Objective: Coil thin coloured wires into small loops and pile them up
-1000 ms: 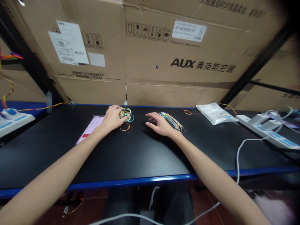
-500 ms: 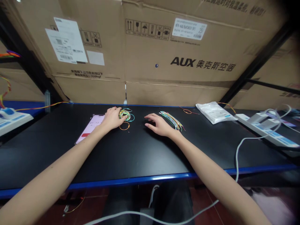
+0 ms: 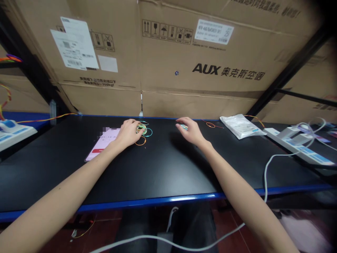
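My left hand (image 3: pixel 129 132) lies by a pile of small looped wires (image 3: pixel 141 130) in green, yellow and other colours, fingertips and thumb touching its left side. The fingers are slightly curved and apart. An orange wire loop (image 3: pixel 141 141) and a turquoise loop (image 3: pixel 149 132) stick out of the pile. Over to the right, my right hand (image 3: pixel 191 130) hovers above a bundle of coloured straight wires (image 3: pixel 184 127), thumb and fingers apart. Most of that bundle is hidden behind the hand; only its left end shows between thumb and fingers.
A phone with a timer (image 3: pixel 101 146) lies left of my left forearm. Further right are a red-orange wire (image 3: pixel 210 124), a white plastic bag (image 3: pixel 239 126) and a power strip (image 3: pixel 300 147). Cardboard boxes (image 3: pixel 163 77) stand behind the black table (image 3: pixel 147 175). A white cable (image 3: pixel 266 182) hangs over the front edge.
My right hand has moved right and away from me, over the straight wires, and now covers most of them. My left hand stays beside the looped wires.
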`<state>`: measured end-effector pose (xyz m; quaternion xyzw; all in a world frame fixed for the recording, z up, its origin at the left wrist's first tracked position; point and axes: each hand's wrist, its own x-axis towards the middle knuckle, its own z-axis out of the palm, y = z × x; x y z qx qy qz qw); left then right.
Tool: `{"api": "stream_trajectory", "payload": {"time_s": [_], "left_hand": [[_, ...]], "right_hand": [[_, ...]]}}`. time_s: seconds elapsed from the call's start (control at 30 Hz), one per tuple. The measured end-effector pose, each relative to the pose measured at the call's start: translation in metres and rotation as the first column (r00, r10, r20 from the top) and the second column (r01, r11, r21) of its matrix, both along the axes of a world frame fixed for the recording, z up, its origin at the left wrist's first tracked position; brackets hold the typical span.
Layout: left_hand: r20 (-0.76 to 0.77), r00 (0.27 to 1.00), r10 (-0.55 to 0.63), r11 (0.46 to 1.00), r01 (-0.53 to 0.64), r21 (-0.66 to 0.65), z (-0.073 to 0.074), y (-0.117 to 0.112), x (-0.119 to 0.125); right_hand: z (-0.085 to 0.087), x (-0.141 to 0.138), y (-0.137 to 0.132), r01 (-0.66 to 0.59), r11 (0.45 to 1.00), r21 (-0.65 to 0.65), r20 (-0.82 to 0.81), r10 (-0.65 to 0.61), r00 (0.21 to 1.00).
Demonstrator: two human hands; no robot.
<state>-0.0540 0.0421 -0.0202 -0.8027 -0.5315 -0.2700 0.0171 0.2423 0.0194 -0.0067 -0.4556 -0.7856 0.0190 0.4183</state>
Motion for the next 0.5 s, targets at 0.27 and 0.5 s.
{"api": "stream_trajectory", "payload": {"time_s": [0.27, 0.5], "left_hand": [[-0.2, 0.926, -0.319, 0.947, 0.318, -0.041, 0.016, -0.027, 0.014], [-0.283, 0.949, -0.136, 0.986, 0.102, -0.131, 0.034, -0.031, 0.002]], "right_hand": [[-0.007, 0.04, 0.017, 0.333, 0.938, -0.101, 0.102, -0.323, 0.941], [-0.008, 0.033, 0.017, 0.263, 0.961, -0.091, 0.152, -0.247, 0.957]]}}
